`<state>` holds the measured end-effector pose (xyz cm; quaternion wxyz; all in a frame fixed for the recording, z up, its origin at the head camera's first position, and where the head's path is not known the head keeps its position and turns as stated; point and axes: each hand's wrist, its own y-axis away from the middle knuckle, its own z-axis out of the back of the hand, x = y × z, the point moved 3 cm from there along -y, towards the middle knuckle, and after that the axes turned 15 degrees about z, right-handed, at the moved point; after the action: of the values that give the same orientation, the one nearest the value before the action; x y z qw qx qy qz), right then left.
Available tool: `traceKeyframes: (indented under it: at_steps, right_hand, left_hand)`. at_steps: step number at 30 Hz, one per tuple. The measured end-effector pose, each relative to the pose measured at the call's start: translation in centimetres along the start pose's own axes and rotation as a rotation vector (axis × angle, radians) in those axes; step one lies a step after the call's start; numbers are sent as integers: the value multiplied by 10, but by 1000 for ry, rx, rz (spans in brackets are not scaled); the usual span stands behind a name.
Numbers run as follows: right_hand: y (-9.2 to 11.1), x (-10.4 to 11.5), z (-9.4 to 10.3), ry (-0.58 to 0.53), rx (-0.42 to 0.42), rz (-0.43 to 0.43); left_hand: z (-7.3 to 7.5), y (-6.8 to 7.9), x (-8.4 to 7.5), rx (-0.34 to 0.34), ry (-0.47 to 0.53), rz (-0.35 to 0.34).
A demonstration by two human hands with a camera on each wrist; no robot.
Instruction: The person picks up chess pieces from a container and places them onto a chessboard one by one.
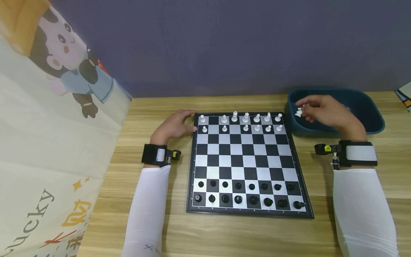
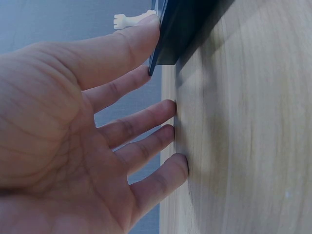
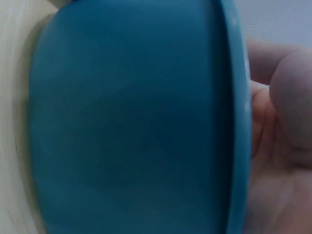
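Observation:
A chessboard [image 1: 218,161] lies on the table, with white pieces in two rows at the far side and black pieces in two full rows at the near side. The white rows have gaps toward the left. My left hand [image 1: 174,125] rests at the board's far left corner, thumb and index finger touching its edge, the other fingers extended onto the table. Close by that thumb stands a white rook [image 2: 127,21]. Over the blue bin [image 1: 363,130], my right hand [image 1: 327,112] pinches a white chess piece [image 1: 299,112]; the bin's wall hides the fingertips in the right wrist view.
The bin stands on the wooden table [image 1: 244,235], right beside the board's far right corner. Behind the table rises a dark blue-grey wall [image 1: 224,50]. A printed cloth [image 1: 64,142] with a cartoon figure hangs at the left. A patterned object [image 1: 405,98] shows at the far right.

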<state>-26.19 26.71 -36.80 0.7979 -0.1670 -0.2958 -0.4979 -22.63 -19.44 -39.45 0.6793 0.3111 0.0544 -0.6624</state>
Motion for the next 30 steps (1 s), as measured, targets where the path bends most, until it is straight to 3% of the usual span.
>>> traceKeyframes:
  at_steps: [6, 15, 30]
  right_hand:
    - [1, 6, 2, 1, 2, 28]
    - [-4, 19, 4, -41, -74, 190]
    - [-6, 45, 6, -77, -177, 248]
  left_hand:
    - [0, 1, -1, -4, 7, -10]
    - [0, 0, 0, 2, 13, -6]
    - [-1, -1, 1, -6, 17, -3]
